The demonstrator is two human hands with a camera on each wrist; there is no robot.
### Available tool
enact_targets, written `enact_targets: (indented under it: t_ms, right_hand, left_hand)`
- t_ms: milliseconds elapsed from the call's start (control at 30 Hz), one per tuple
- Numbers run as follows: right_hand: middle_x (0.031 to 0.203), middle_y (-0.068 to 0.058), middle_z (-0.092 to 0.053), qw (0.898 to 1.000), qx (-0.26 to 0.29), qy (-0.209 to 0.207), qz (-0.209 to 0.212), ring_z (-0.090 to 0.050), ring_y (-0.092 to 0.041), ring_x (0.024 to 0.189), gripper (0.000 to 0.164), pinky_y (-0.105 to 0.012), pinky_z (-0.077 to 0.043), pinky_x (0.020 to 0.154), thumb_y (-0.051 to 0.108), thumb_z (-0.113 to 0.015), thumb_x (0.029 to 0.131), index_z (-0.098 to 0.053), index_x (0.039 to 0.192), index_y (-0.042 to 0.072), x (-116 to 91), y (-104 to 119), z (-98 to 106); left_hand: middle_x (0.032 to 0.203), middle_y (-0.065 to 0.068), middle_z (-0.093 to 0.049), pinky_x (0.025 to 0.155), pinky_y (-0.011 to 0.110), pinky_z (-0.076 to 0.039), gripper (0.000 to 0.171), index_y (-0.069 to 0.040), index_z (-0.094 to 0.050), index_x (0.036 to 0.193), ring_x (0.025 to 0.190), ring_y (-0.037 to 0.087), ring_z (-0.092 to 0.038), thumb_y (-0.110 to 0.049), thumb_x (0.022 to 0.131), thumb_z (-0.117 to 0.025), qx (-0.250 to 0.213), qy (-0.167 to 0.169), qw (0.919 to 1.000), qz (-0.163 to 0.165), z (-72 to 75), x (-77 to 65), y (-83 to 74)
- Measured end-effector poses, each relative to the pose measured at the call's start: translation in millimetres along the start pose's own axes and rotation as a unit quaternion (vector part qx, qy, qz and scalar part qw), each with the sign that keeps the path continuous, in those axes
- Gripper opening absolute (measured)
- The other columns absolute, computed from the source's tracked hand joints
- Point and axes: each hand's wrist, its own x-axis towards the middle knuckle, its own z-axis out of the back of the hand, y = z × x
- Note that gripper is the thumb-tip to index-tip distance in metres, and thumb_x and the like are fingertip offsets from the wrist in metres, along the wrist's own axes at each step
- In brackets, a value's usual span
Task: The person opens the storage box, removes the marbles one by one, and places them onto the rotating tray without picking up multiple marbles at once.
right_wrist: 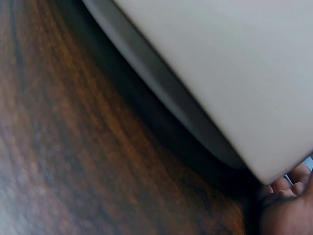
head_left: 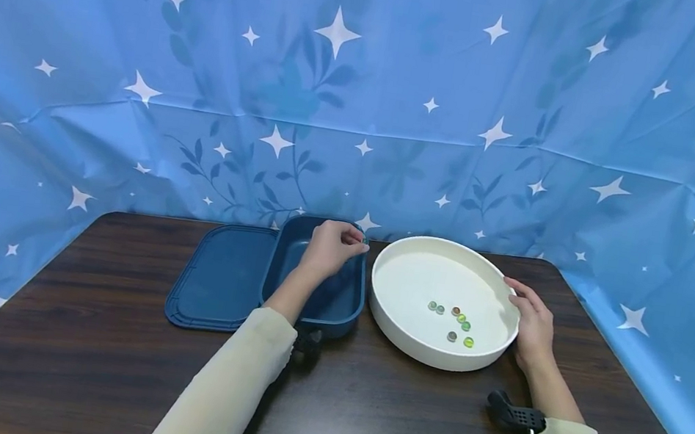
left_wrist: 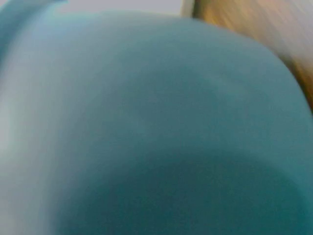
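My left hand [head_left: 331, 248] is over the right side of a dark blue rectangular box [head_left: 342, 320], thumb and fingertips pinched together around a small greenish marble [head_left: 363, 239], mostly hidden by the fingers. On the right, a round white tray [head_left: 407, 270] holds several glass marbles [head_left: 461, 318], green, yellow-green, brownish and clear. My right hand [head_left: 531, 321] grips the tray's right rim, fingers along the outside and thumb at the edge. The right wrist view shows the tray's side wall [right_wrist: 220, 73] with part of the hand at its corner. A blurred blue box wall [left_wrist: 171, 98] fills the left wrist view.
A flat dark blue lid [head_left: 222, 277] lies on the dark wooden table [head_left: 386, 415], just left of the box. Box and tray stand close side by side. A blue curtain with white stars [head_left: 366, 86] hangs behind the table's far edge.
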Motion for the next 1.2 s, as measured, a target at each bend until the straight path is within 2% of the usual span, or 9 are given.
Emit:
enact_targets:
  t_ms: [167,300,400,633,933,1200]
  right_hand:
    - [0.163,-0.012,-0.036,1.000,-0.005,-0.002,-0.005,-0.045,-0.021,0.143,0.047,-0.010,-0.048,0.097,0.023,-0.032,0.108,-0.047,0.152,0.012,-1,1,-1]
    - [0.164,-0.012,-0.035,1.000,-0.016,-0.004,-0.006,-0.044,-0.024,0.145,0.048,-0.013,-0.047,0.101,0.024,-0.031,0.108,-0.046,0.152,0.013,-2,2,0]
    - [0.164,-0.011,-0.034,1.000,-0.012,-0.003,-0.010,-0.044,-0.023,0.145,0.047,-0.012,-0.047,0.099,0.025,-0.032,0.108,-0.046,0.152,0.014,-3,3,1]
    - [0.163,-0.014,-0.035,1.000,0.004,0.000,-0.005,-0.048,-0.018,0.138,0.047,-0.005,-0.047,0.086,0.022,-0.034,0.108,-0.047,0.152,0.011,-3,1,-1]
    - [0.163,-0.014,-0.035,1.000,-0.002,-0.002,-0.005,-0.045,-0.022,0.142,0.047,-0.006,-0.047,0.090,0.022,-0.033,0.108,-0.046,0.152,0.010,-3,2,-2]
    - [0.162,-0.016,-0.035,1.000,0.014,0.004,0.009,-0.051,-0.013,0.132,0.046,-0.005,-0.046,0.085,0.020,-0.034,0.108,-0.047,0.151,0.009,-5,0,0]
  left_hand:
    - [0.098,0.005,-0.076,0.079,0.033,-0.058,0.020,-0.009,-0.076,0.108,0.094,0.019,-0.069,-0.023,0.094,-0.073,0.006,0.030,0.9995,-0.011,-2.8,-3.8,-20.3]
    - [0.099,0.005,-0.076,0.077,0.030,-0.058,0.020,-0.010,-0.077,0.108,0.095,0.018,-0.069,-0.024,0.094,-0.073,0.011,0.061,0.9977,-0.026,-12.7,-4.0,-34.6]
    - [0.099,0.003,-0.075,0.076,0.028,-0.057,0.018,-0.013,-0.077,0.106,0.094,0.016,-0.068,-0.026,0.094,-0.073,0.028,0.086,0.9952,-0.037,-22.1,-2.1,-40.8]
    - [0.097,0.000,-0.073,0.074,0.026,-0.054,0.016,-0.013,-0.077,0.104,0.089,0.013,-0.066,-0.025,0.094,-0.073,0.067,0.138,0.9869,-0.049,-42.6,5.4,-45.4]
    - [0.090,-0.002,-0.074,0.068,0.021,-0.050,0.011,-0.014,-0.078,0.097,0.078,0.008,-0.064,-0.022,0.090,-0.078,0.115,0.162,0.9791,-0.042,-70.6,13.7,-48.8]
    - [0.088,0.000,-0.074,0.069,0.018,-0.048,0.008,-0.011,-0.078,0.095,0.077,0.008,-0.061,-0.016,0.089,-0.079,0.146,0.225,0.9607,-0.072,-89.8,14.9,-49.3]
